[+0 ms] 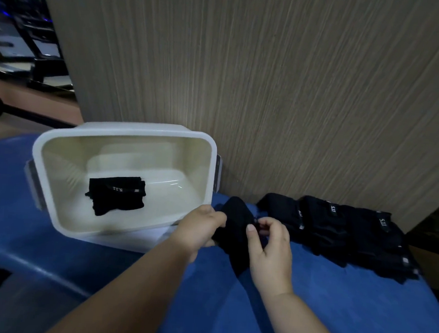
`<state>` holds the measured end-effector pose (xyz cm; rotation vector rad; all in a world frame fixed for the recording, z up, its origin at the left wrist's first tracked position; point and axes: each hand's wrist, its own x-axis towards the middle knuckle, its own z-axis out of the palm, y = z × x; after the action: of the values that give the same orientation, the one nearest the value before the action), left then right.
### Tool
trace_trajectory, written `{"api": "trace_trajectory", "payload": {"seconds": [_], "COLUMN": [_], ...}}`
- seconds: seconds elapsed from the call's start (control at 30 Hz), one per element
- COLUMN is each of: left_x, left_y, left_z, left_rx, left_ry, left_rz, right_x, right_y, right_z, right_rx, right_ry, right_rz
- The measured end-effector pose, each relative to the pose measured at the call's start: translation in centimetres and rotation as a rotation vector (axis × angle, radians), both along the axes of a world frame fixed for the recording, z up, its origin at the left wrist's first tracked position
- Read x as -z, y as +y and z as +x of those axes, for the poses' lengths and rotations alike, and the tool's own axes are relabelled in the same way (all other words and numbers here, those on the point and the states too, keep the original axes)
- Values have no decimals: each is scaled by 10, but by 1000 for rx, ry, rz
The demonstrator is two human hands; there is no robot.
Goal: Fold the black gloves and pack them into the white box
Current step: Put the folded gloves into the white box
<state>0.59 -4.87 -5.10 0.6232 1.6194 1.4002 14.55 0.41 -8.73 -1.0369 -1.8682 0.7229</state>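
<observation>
Gripping a black glove [236, 227] from both sides, the two hands meet just right of the white box [126, 139] in the head view. The left hand [198, 230] is curled closed on the glove's left edge; the right hand [270, 245] pinches its right edge between thumb and bent fingers. The glove lies partly on the blue surface [333, 304]. Inside the box rests one folded glove [117, 194]. A pile of black gloves [343, 232] sits to the right, against the wood-grain panel [271, 79].
</observation>
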Motion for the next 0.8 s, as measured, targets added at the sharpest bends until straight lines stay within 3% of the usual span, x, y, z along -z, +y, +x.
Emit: {"api": "trace_trajectory", "payload": {"seconds": [0.23,0.37,0.43,0.57,0.8], "left_x": [-5,-10,-10,-11,-15], "left_y": [-25,-34,-36,-41,-54], "left_z": [-31,-43,-48,-61,-83], "left_rx": [-58,-95,-129,-174,-283], "left_ry": [-16,-66,-88,-101,-32], "left_rz": [28,70,75,92,124], "right_x": [-7,-8,-12,-24,-35], "right_y": [-16,-24,-27,-34,-42], "right_z": [-17,-35,-42,-59,-101], "right_rx": [-122,-296,-386,-483,-437], "right_ry": [99,428,548,616,522], "right_rz": [-316,-763,-878,-934,-879]}}
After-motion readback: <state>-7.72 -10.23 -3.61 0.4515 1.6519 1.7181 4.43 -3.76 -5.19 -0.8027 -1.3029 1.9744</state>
